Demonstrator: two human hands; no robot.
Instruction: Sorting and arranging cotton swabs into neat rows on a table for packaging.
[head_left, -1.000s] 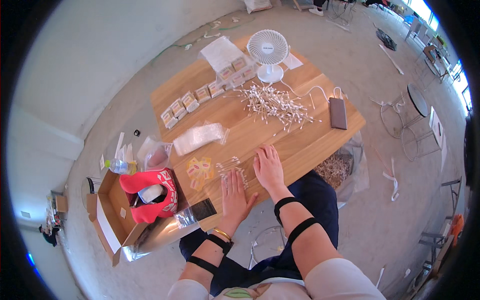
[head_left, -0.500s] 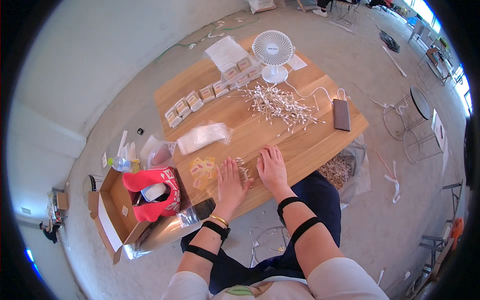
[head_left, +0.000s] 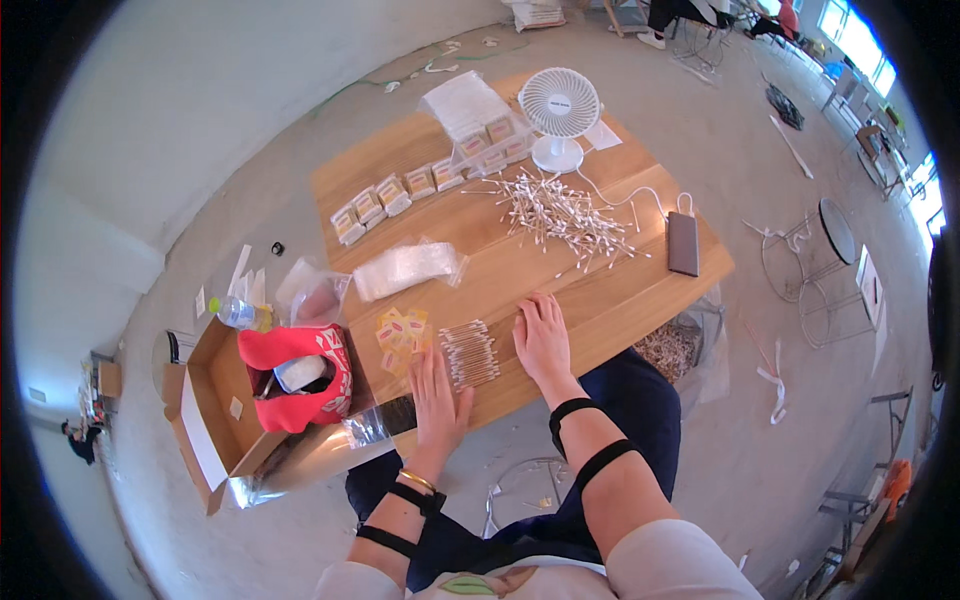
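Observation:
A neat row of cotton swabs (head_left: 469, 352) lies on the wooden table (head_left: 610, 300) near its front edge. My left hand (head_left: 437, 399) rests flat on the table just left of and below that row, fingers apart. My right hand (head_left: 541, 340) lies flat just right of the row, holding nothing. Small yellow and orange packets (head_left: 402, 328) lie left of the swabs. Farther back, a loose heap of cotton swabs (head_left: 565, 212) spreads over the middle of the table.
A white desk fan (head_left: 559, 115), a dark power bank (head_left: 683, 243) with a white cable, clear plastic bags (head_left: 407, 268) and rows of small boxes (head_left: 385, 200) sit on the table. An open cardboard box (head_left: 215, 410) with a red bag (head_left: 295, 375) stands left. A bottle (head_left: 238, 314) lies nearby.
The view has shifted slightly. My left hand has slid down and toward me, away from the lined-up swabs. My right hand stays beside them.

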